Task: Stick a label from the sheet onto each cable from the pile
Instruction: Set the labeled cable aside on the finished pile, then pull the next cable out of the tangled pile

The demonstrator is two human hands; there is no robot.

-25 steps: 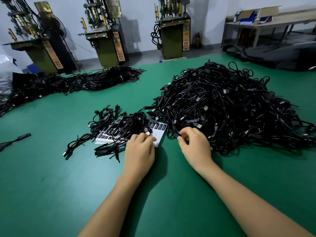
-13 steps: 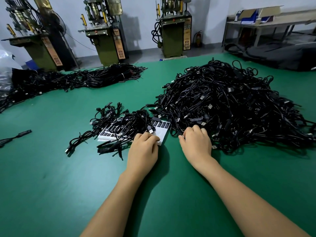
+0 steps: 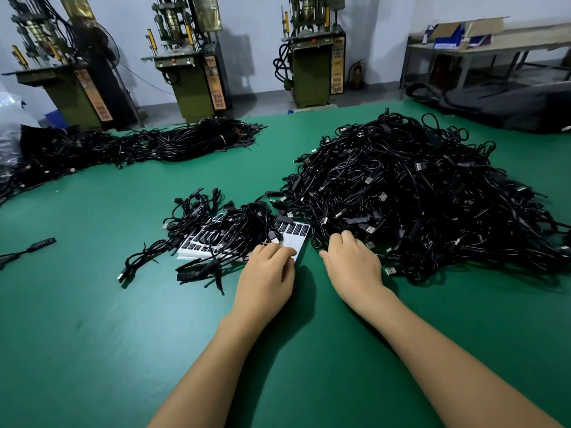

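Observation:
A big tangled pile of black cables covers the right half of the green table. In front of it lies a white label sheet with rows of black labels, partly buried under a small heap of cables. My left hand rests on the sheet's near right corner with its fingers curled down; the fingertips are hidden, so a pinch on a label cannot be made out. My right hand sits at the pile's near edge, fingers curled into the cables there.
A long row of bundled cables runs along the far left. A single cable end lies at the left edge. Green machines stand behind the table, with a workbench at the far right.
My right hand has shifted slightly right, deeper into the pile's edge. My left hand stays on the sheet's corner. The camera has tipped a little.

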